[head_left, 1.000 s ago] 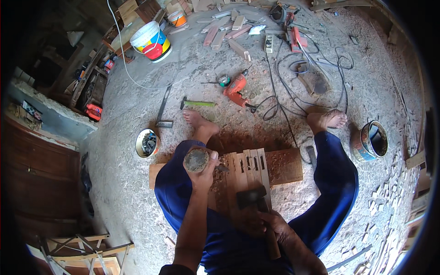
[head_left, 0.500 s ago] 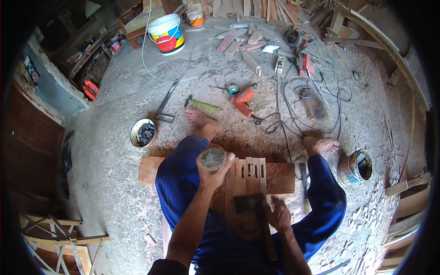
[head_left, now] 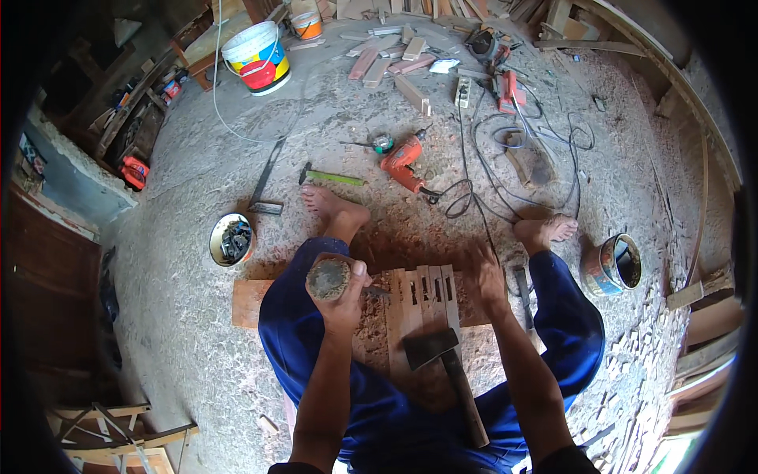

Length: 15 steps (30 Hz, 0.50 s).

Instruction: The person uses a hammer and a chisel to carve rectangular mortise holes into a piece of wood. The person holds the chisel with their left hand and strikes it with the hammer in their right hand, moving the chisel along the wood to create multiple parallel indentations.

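My left hand (head_left: 341, 304) is closed around a chisel (head_left: 327, 279); its broad round handle end faces up and its blade points toward the wood. Beside it, several light wooden strips with dark slots (head_left: 426, 296) lie side by side across a thick plank (head_left: 251, 303) between my legs. My right hand (head_left: 485, 280) is at the strips' right edge, fingers stretched out and slightly blurred, with nothing seen in it. A dark-headed hammer (head_left: 431, 347) rests on the near part of the strips, its handle toward my lap.
Ahead on the floor are a green-handled hammer (head_left: 337, 178), a red drill (head_left: 404, 163) and looping cables (head_left: 474, 186). A tub of metal bits (head_left: 234, 240) stands left, a can (head_left: 614, 265) right. Farther off are a paint bucket (head_left: 257, 57) and wood offcuts (head_left: 395, 59).
My right hand has left the hammer and moved forward to the strips' right edge. The chisel in my left hand has shifted slightly left, and its blade now shows.
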Motion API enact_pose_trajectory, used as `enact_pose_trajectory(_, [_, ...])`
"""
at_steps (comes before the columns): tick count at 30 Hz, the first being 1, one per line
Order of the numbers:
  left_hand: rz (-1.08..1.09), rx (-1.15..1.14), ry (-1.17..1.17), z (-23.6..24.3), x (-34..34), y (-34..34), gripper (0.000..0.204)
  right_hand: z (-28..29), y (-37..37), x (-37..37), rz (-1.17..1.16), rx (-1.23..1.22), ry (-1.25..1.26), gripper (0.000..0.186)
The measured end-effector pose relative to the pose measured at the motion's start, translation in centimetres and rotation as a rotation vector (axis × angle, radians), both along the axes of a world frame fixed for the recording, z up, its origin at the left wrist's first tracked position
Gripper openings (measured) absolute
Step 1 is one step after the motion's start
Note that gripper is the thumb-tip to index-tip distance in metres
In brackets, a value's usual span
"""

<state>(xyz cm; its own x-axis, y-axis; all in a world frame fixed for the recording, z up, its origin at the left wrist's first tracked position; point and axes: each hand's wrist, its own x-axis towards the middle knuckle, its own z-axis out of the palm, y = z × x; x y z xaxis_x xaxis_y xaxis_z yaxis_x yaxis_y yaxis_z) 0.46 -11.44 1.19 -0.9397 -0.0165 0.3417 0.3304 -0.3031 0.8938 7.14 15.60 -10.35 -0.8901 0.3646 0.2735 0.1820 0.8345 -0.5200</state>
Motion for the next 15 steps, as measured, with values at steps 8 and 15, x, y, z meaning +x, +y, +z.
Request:
enact_pose_trajectory(8, [0.014, -0.132, 0.048, -0.6, 0.2, 0.9, 0.012, -9.1, 0.5, 13.7, -0.339, -0.497, -0.304, 0.042])
enact_pose_trajectory(15, [-0.042, -0.069, -0.048, 0.6, 0.5, 2.3, 0.017, 0.8, -4.4, 16.1, -0.298, -1.146, -0.602, 0.049])
